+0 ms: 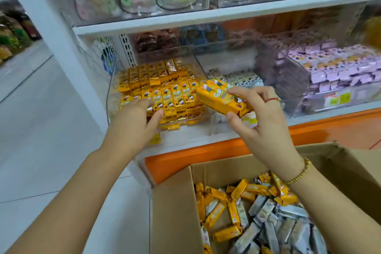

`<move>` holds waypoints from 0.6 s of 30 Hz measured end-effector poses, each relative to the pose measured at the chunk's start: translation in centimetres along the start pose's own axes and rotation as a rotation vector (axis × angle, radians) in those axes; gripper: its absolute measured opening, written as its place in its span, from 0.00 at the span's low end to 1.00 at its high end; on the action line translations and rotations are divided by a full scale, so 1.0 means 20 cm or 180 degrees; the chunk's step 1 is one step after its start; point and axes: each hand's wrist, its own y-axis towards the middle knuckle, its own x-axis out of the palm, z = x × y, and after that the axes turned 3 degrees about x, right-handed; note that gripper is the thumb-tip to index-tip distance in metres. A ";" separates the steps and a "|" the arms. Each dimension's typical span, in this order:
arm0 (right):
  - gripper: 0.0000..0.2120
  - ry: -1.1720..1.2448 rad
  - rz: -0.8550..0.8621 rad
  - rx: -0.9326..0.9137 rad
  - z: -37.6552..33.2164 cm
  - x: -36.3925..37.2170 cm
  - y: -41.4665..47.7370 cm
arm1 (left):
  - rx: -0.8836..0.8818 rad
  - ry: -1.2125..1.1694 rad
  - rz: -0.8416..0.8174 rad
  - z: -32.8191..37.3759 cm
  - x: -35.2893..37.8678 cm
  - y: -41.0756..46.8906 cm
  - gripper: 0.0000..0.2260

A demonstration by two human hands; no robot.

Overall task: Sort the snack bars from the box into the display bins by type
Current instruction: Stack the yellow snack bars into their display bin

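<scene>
Snack bars [221, 99]: yellow bundle, seemingly several together, held tilted at centre frame, in front of the shelf bins
Right hand [261, 121]: fingers [247, 90] on top and thumb beneath pinch the bundle near its right end
Left hand [134, 117]: fingers laid out on the yellow rows, thumb spread, holding nothing
Yellow bin [111, 93]: left of centre, packed almost full
Silver bin [237, 78]: just right of the yellow bin, behind the bundle
Box [173, 202]: lower right, yellow and silver bars still mixed inside
Slip risk: the grip is on one end only, so loose bars could slide out onto the shelf or floor
Mix-up risk: letting go too far right would drop yellow among silver
Overflow risk: forcing more in may push front bars over the bin's edge
</scene>
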 end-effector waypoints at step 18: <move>0.23 -0.0829 -0.1293 -0.0093 -0.47 0.85 0.32 | -0.0138 -0.0159 -0.0608 -0.31 -0.14 -0.19 0.15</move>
